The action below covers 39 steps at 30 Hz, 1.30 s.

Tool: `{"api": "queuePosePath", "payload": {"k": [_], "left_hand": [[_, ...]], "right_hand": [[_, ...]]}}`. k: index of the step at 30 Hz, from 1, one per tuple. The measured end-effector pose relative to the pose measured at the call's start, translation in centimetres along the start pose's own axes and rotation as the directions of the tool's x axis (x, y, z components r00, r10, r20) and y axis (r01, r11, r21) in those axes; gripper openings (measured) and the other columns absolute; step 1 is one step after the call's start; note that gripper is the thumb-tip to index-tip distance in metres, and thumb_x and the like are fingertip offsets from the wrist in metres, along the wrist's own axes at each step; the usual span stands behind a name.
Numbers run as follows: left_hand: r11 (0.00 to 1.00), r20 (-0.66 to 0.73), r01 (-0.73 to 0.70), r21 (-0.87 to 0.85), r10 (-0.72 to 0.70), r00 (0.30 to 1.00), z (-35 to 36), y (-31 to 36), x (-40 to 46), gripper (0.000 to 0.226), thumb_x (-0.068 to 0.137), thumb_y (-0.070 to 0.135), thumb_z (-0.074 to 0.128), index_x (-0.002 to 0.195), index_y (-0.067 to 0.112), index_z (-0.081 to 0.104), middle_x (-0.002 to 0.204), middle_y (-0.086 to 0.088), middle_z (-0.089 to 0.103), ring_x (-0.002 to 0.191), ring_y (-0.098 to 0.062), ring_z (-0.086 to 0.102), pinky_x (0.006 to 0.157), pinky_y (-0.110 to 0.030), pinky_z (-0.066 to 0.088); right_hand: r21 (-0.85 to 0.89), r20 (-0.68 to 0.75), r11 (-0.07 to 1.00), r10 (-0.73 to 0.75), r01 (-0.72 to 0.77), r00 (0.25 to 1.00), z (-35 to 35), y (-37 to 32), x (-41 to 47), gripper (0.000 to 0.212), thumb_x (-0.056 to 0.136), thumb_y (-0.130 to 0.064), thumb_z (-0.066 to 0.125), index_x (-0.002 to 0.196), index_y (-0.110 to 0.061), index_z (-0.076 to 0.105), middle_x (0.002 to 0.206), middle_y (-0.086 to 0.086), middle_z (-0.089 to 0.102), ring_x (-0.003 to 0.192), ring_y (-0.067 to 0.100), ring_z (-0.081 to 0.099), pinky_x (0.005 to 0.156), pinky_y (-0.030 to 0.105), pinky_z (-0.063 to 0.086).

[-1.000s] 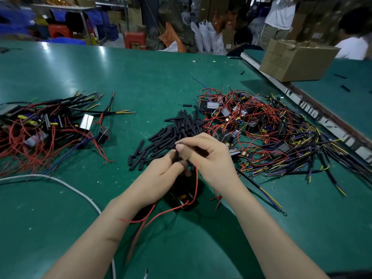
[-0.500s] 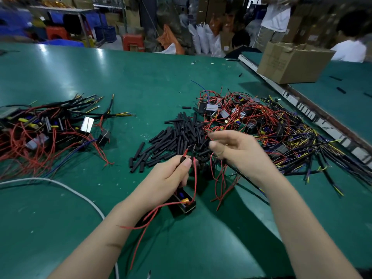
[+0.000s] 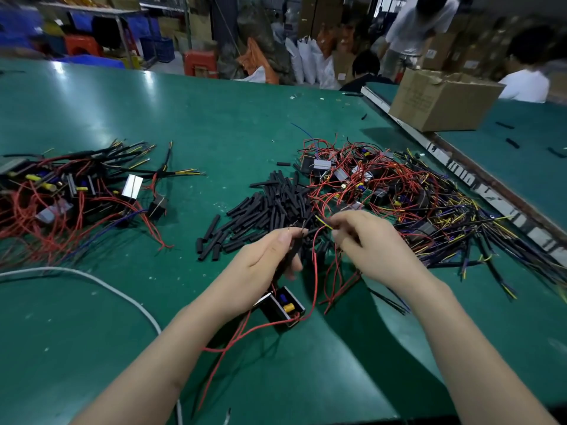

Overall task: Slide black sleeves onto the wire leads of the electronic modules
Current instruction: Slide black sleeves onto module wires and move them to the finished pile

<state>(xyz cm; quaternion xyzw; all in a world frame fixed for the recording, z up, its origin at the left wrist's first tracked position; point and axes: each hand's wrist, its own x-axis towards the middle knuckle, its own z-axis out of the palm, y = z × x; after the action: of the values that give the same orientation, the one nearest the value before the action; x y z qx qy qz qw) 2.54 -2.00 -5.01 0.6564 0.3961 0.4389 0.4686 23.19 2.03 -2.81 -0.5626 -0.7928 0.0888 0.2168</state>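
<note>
at left of frame, sleeved modules (image 3: 76, 191) lie sorted on the green bench (image 3: 214, 124). at centre, the left hand (image 3: 267, 259) pinches a black sleeve (image 3: 295, 250), its module (image 3: 283, 306) resting below; loose sleeves (image 3: 270, 210) lie within reach. the right hand (image 3: 371, 243), fingers closed on a yellow-tipped lead (image 3: 322, 222), now sits nearer than half a second ago.

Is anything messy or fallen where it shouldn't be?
A few black sleeves lie scattered on the neighbouring table beyond the divider, away from the main sleeve pile. One stray sits alone just past the pile. Nothing looks broken.
</note>
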Motion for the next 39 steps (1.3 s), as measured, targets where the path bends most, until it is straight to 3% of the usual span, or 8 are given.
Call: {"api": "queuePosePath", "payload": {"k": [3,7,12,17,23,32,39], "left_hand": [[1.000,-0.092,-0.002,-0.003,0.002,0.996,0.1,0.0,0.2,0.027,0.092,0.040,0.039,0.111,0.032,0.057,0.095,0.005,0.066,0.084,-0.008,0.067,0.080,-0.014,0.048],[0.999,-0.194,0.037,0.023,-0.032,0.981,-0.4,-0.4,0.6,0.009,0.095,0.031,0.049,0.097,0.024,0.055,0.091,0.010,0.068,0.083,-0.003,0.067,0.079,-0.020,0.050],[0.996,-0.228,-0.016,0.083,0.034,0.973,-0.6,-0.1,0.7,0.005,0.091,0.022,0.060,0.090,0.020,0.063,0.072,0.015,0.060,0.062,0.009,0.050,0.062,-0.005,0.037],[0.999,-0.228,-0.008,0.042,0.017,0.974,-0.7,-0.2,0.8,0.006,0.091,0.022,0.060,0.089,0.023,0.066,0.069,0.021,0.061,0.064,0.005,0.051,0.064,-0.008,0.040],[0.996,-0.216,-0.070,0.053,0.080,0.973,-0.4,0.0,0.7,0.009,0.090,0.018,0.062,0.084,0.024,0.066,0.067,0.021,0.063,0.062,0.008,0.052,0.062,-0.006,0.039],[0.995,-0.252,-0.098,0.006,0.097,0.963,-0.3,-0.1,0.6,0.006,0.090,0.019,0.062,0.086,0.021,0.066,0.072,0.013,0.064,0.066,-0.003,0.053,0.065,-0.016,0.044],[0.985,-0.270,-0.141,0.097,0.162,0.949,-0.4,-0.4,0.6,0.008,0.088,0.022,0.065,0.087,0.030,0.065,0.078,0.016,0.067,0.071,-0.002,0.058,0.070,-0.016,0.045]], "right_hand": [[0.122,-0.074,0.989,-0.071,0.080,0.995,0.6,-0.8,0.2,0.022,0.097,-0.015,0.050,0.117,-0.019,0.058,0.103,-0.006,0.055,0.096,0.007,0.050,0.086,0.021,0.040],[0.173,-0.203,0.965,-0.160,0.196,0.966,1.8,-1.8,0.5,0.023,0.094,-0.004,0.054,0.114,-0.011,0.063,0.106,-0.003,0.054,0.097,0.004,0.049,0.086,0.009,0.035],[0.280,-0.312,0.943,-0.090,0.182,0.946,2.7,-2.2,0.3,0.012,0.093,-0.008,0.059,0.103,-0.009,0.066,0.098,0.000,0.055,0.087,-0.001,0.051,0.079,0.008,0.036],[0.392,-0.467,0.895,-0.005,0.213,0.884,3.0,-3.1,-0.3,0.009,0.094,-0.006,0.055,0.098,-0.008,0.063,0.095,-0.005,0.051,0.088,-0.005,0.049,0.078,0.008,0.036],[0.480,-0.309,0.866,0.018,0.139,0.951,4.0,-4.1,-0.4,0.009,0.093,-0.007,0.059,0.098,-0.009,0.066,0.098,0.000,0.056,0.091,-0.005,0.051,0.081,0.008,0.038],[0.568,-0.274,0.801,-0.032,0.189,0.961,3.9,-4.8,-1.0,0.012,0.093,-0.009,0.059,0.092,-0.020,0.062,0.097,-0.003,0.054,0.090,0.002,0.052,0.079,0.011,0.038],[0.632,-0.241,0.760,0.012,0.148,0.970,4.1,-5.0,-1.1,0.020,0.094,-0.014,0.057,0.089,-0.033,0.057,0.093,-0.014,0.053,0.089,-0.006,0.051,0.078,0.009,0.038]]}}
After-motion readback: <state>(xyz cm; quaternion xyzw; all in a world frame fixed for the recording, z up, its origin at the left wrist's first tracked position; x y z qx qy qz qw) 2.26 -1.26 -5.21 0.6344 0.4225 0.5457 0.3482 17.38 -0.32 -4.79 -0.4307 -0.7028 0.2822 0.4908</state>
